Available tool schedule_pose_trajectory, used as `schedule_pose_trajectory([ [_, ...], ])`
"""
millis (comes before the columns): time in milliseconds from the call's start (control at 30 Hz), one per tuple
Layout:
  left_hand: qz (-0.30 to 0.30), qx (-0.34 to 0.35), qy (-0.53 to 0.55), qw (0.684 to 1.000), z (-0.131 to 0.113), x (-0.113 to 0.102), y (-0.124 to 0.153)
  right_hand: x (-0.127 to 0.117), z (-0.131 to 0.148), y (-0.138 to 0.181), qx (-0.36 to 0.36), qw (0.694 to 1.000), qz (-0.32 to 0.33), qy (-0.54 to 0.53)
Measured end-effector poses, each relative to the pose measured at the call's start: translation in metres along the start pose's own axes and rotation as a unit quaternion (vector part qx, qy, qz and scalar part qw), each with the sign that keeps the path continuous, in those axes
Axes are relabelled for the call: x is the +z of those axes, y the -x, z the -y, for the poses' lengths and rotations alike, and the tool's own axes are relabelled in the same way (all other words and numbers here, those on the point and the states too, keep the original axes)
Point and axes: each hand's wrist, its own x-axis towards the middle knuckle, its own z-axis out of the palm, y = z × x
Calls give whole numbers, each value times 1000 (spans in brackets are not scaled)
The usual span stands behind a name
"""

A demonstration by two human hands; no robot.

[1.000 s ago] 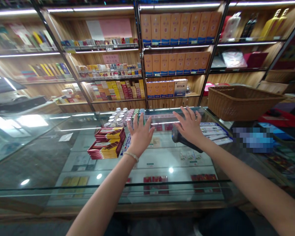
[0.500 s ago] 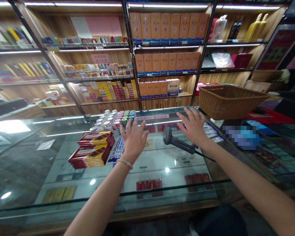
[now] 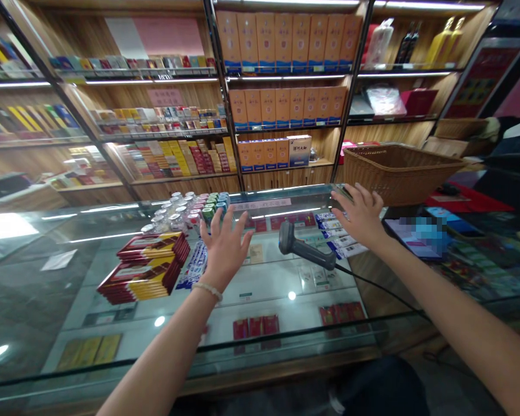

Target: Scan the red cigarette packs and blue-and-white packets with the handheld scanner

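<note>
My left hand is open with its fingers spread, over the glass counter, and I see nothing in it. Beside it are blue-and-white packets, partly hidden, and stacks of red-and-yellow chocolate bars. Small capped bottles stand just beyond its fingertips. My right hand is also open, fingers apart, near a row of blue-and-white packets. Whether it touches them I cannot tell. Between my hands lies a dark barcode scanner, its cable running off to the right.
A wicker basket stands at the right rear of the counter. Near it lies a phone or tablet-like screen, partly blurred. Stocked shelves line the wall behind. The counter's front glass edge runs close to me.
My right hand has moved right, away from the scanner, uncovering more of the packets and the cable. The view has shifted slightly. My left hand stays spread in about the same place.
</note>
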Motion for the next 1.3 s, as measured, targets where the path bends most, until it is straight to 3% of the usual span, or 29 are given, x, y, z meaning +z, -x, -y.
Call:
schedule_pose_trajectory([
  [267, -12, 2, -14, 1000, -4, -7, -8, 2, -46, -9, 58, 998, -10, 14],
  [667, -9, 1, 6, 1000, -12, -8, -17, 14, -76, 8, 71, 995, 35, 52],
  [933, 31, 41, 41, 998, -67, -14, -51, 12, -91, 13, 52, 993, 91, 48],
  [1300, 114, 133, 60, 983, -154, 23, -85, 14, -101, 17, 64, 982, 169, 48],
])
